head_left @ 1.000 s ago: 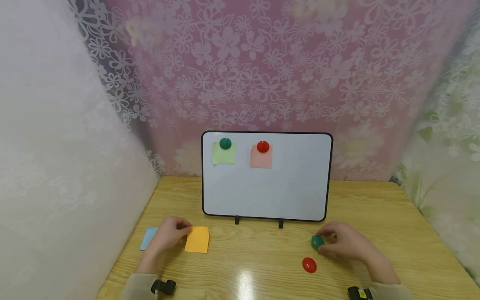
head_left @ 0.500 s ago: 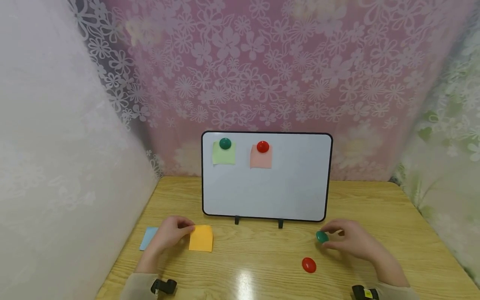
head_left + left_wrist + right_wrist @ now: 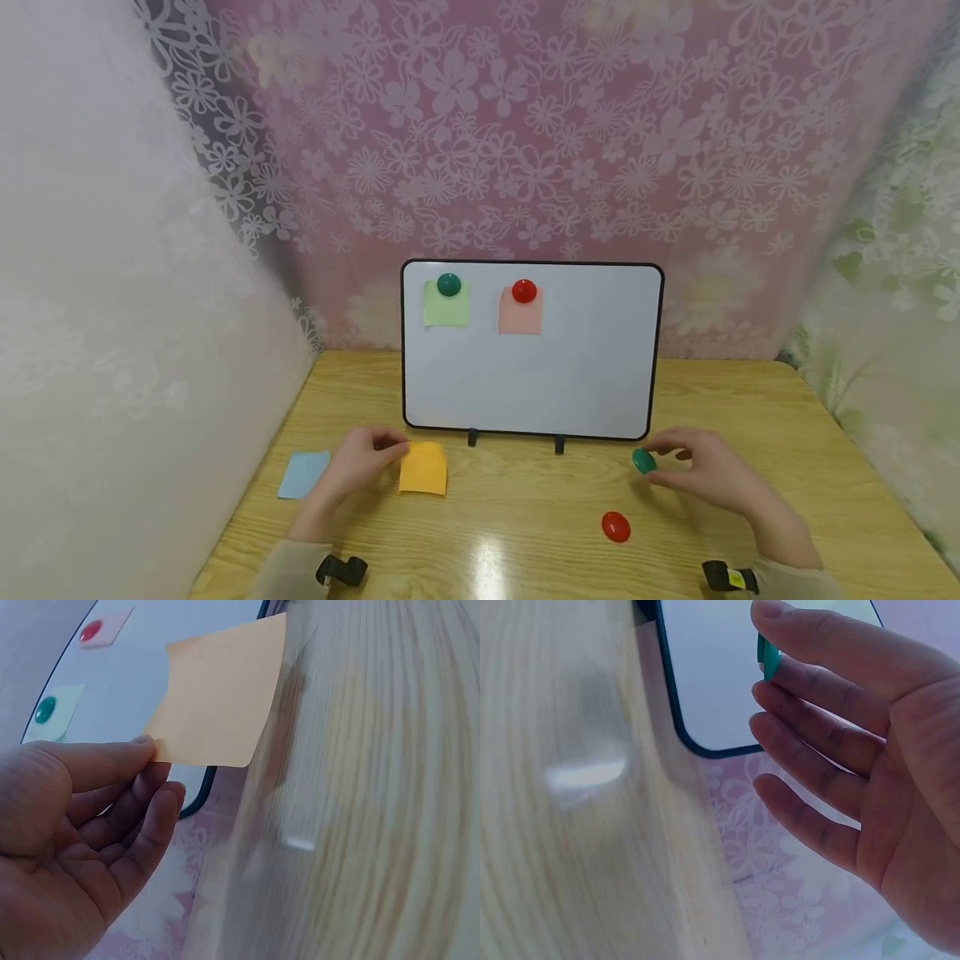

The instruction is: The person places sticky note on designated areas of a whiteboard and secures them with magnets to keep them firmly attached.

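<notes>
My left hand [image 3: 360, 457] pinches an orange sticky note [image 3: 423, 468] by its left edge, lifted just off the wooden table [image 3: 525, 533] in front of the whiteboard [image 3: 585, 375]. In the left wrist view the orange note [image 3: 221, 701] hangs from thumb and forefinger [image 3: 112, 761]. My right hand [image 3: 701, 471] holds a green magnet [image 3: 643, 461] at its fingertips, right of the board's foot. Only the green magnet's edge [image 3: 768, 658] shows in the right wrist view. A red magnet [image 3: 616, 527] lies on the table near that hand.
On the whiteboard a green note [image 3: 446, 307] sits under a green magnet [image 3: 448, 285] and a pink note [image 3: 520, 315] under a red magnet [image 3: 523, 291]. A blue note [image 3: 303, 473] lies flat at the table's left. Flowered curtains [image 3: 525, 150] close in the back and sides.
The left hand has carried the orange note right and toward the board, uncovering the blue note. The right hand has lifted the green magnet up and slightly toward the board.
</notes>
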Motion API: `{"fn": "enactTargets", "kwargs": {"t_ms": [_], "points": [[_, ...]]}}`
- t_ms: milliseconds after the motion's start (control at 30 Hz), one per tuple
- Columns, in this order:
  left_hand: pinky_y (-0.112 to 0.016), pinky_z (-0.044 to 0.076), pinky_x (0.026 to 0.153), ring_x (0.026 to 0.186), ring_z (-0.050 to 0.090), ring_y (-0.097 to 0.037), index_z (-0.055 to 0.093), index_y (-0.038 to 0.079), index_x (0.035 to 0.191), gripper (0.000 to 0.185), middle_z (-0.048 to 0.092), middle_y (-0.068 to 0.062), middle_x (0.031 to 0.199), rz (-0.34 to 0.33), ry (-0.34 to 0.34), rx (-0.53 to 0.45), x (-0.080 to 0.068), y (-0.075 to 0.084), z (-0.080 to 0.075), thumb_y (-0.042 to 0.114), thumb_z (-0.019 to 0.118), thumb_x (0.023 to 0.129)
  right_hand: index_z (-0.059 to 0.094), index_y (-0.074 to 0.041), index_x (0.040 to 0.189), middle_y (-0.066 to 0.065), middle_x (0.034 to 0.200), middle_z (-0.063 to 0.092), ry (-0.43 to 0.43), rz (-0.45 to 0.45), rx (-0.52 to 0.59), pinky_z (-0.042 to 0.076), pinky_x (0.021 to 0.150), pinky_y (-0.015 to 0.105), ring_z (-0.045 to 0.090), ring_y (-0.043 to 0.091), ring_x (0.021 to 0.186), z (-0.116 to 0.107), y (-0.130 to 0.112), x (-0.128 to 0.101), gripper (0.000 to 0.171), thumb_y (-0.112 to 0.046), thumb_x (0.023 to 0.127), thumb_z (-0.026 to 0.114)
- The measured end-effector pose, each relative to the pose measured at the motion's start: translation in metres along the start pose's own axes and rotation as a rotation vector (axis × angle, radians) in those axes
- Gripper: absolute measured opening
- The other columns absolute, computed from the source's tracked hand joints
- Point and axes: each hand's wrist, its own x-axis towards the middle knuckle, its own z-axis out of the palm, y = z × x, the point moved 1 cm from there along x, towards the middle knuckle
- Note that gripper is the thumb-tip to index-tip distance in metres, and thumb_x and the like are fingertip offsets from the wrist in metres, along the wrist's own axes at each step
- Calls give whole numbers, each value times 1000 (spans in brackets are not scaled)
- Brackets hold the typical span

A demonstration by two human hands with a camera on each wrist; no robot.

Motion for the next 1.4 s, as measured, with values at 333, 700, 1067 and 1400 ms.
{"fn": "enactTargets", "kwargs": {"t_ms": [333, 700, 1067, 1400], "points": [[-32, 57, 76, 89, 68, -16, 82, 18, 108, 10, 75, 6, 100, 58, -63, -67, 2, 18, 17, 24, 76, 103, 78, -27, 119, -10, 118, 73, -11, -17, 20, 61, 85, 40, 71, 27, 105, 7, -8, 8, 32, -37, 91, 88], [-33, 56, 76, 87, 67, -16, 82, 19, 107, 8, 75, 8, 98, 135, -9, -84, 13, 42, 31, 22, 76, 103, 78, -22, 119, -11, 112, 73, -17, -58, 31, 61, 86, 48, 72, 26, 103, 12, -16, 21, 30, -26, 91, 89], [-33, 58, 77, 88, 68, -16, 82, 18, 107, 8, 75, 7, 99, 146, 11, -129, 20, 51, 42, 21, 75, 104, 78, -23, 120, -13, 114, 73, -6, -103, 16, 61, 85, 47, 72, 24, 103, 14, -21, 30, 31, -34, 92, 88], [-32, 58, 76, 85, 68, -16, 82, 14, 106, 7, 76, 3, 97, 170, 71, -140, 29, 59, 45, 15, 75, 103, 79, -20, 118, -12, 113, 72, -26, -127, 22, 61, 87, 45, 71, 21, 104, 20, -31, 41, 30, -31, 92, 88]]}}
